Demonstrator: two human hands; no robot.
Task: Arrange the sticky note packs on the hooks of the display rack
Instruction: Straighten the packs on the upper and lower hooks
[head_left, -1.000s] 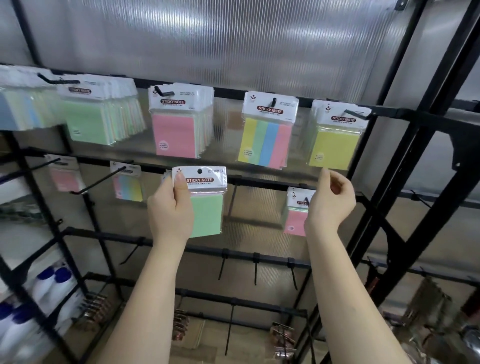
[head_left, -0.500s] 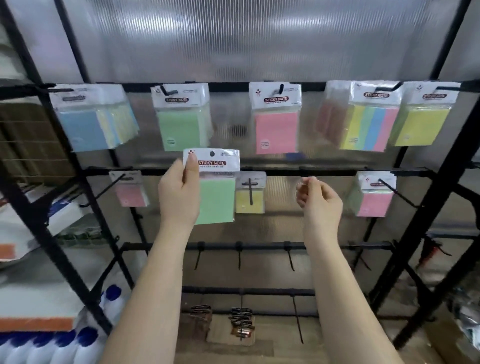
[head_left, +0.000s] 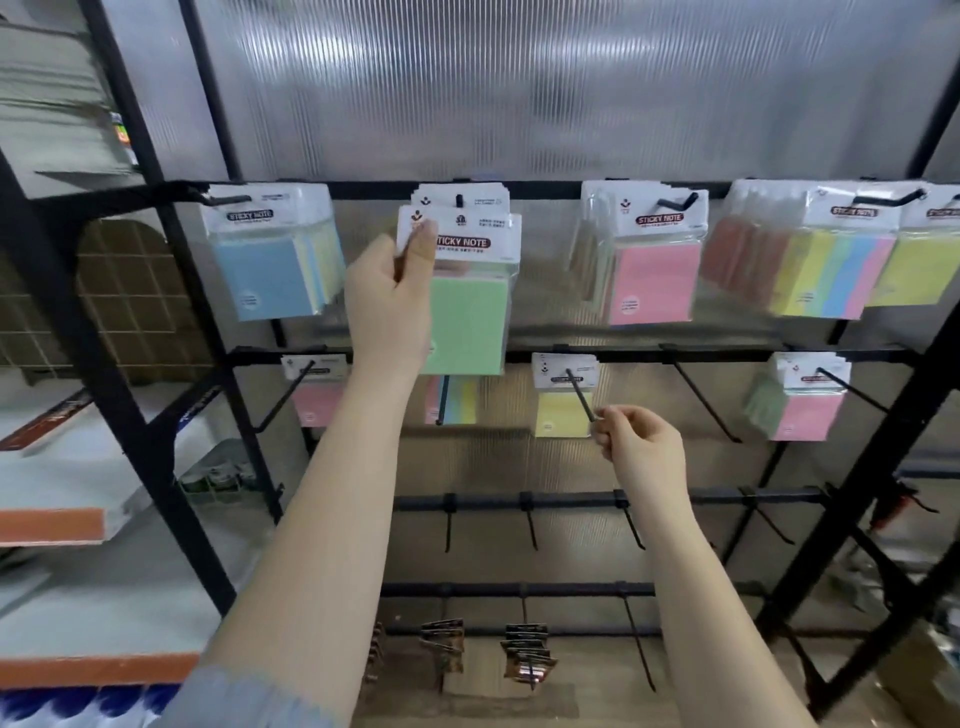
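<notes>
- While the left hand (head_left: 389, 291) is raised to the top rail, a green sticky note pack (head_left: 462, 291) is pinched by its white header card between thumb and fingers — held in front of the second hook (head_left: 459, 200) of the display rack (head_left: 545, 188), where more packs already hang
- Whether the pack's hole is on that hook cannot be told
- The tip of a lower-row hook (head_left: 581, 395) is met by the curled fingers of the right hand (head_left: 641, 447); a yellow pack (head_left: 561, 413) hangs behind on it
- Blue packs (head_left: 270, 275), pink packs (head_left: 652, 283) and multicolour packs (head_left: 831, 275) are hung along the top rail — all well clear of both hands
</notes>
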